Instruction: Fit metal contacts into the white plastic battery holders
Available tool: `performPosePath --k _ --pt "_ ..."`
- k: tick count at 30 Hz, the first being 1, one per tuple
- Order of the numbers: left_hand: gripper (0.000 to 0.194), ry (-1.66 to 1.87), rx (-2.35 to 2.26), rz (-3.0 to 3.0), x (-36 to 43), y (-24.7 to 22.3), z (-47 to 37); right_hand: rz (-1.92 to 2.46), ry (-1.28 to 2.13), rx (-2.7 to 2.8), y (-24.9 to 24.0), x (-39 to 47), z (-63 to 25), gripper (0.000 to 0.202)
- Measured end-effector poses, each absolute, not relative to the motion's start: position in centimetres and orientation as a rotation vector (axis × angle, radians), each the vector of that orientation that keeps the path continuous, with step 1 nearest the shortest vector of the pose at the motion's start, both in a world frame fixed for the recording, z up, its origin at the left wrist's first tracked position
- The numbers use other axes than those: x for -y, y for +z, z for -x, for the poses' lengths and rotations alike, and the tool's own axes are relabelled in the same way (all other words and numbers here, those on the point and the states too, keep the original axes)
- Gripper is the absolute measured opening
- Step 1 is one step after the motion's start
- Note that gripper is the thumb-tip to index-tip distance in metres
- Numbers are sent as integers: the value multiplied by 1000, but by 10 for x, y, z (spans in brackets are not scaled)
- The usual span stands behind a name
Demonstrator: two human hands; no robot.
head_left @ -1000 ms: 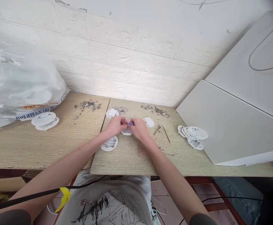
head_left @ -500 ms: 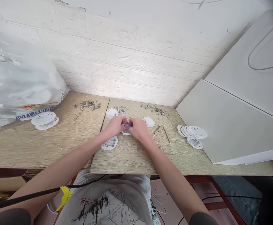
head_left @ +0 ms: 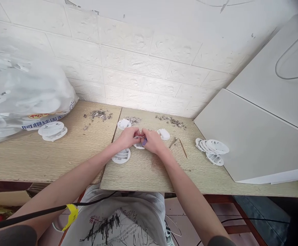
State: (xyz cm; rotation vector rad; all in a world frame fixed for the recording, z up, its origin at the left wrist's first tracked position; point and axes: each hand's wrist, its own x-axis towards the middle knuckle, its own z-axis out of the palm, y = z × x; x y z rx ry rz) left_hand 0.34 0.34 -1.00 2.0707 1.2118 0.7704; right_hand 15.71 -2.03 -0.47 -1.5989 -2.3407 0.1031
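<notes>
- The left hand (head_left: 129,137) and right hand (head_left: 152,141) meet over a white disc (head_left: 139,146), which lies on the table (head_left: 144,174), mostly hidden by them.
- The right fingers curl narrowly around a purple piece (head_left: 144,141); the left thumb and fingertips sit close together, but I cannot tell whether they pinch anything.
- Such closeness suggests fine handling, with the tabletop probably steadying the disc.
- Metal bits (head_left: 133,120) lie heaped behind the hands, presumably for easy reach; a thin stick (head_left: 183,149) lies right of the right hand.
- A slotted disc (head_left: 121,156) sits beneath the left wrist's line; whether they touch, I cannot tell.
- Another disc (head_left: 163,134) sits just beyond the right hand, leaving little sideways room there.
- Toward the front edge there is more room; the wall (head_left: 138,82) bounds the back, a pale panel (head_left: 215,123) the right.
</notes>
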Motion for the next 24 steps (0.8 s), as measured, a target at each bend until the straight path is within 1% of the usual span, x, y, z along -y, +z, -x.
performPosePath --k 4,8,12,16,18,20,22,24 --pt "8 738 -1244 -2068 -3 -10 -3 1583 174 2347 -3 20 -160 14" --pt "13 720 -1268 -2092 -4 -13 -1 1541 265 2299 -3 20 -163 17" --pt "22 758 -1241 -1989 -6 -13 0 1416 360 2198 -4 17 -170 20" --pt "32 751 -1209 -1941 -7 -5 5 1328 343 2044 1 10 -183 16" --pt "37 676 -1155 -2007 -7 1 10 1301 281 1938 7 7 -193 16" --pt "42 528 -1054 -2042 -7 5 17 1309 223 1769 16 8 -208 17" --pt "47 383 -954 -2042 -9 9 26 1338 176 1552 26 13 -228 22" --pt "47 320 -919 -2069 -12 12 34 1373 112 1389 37 23 -253 27"
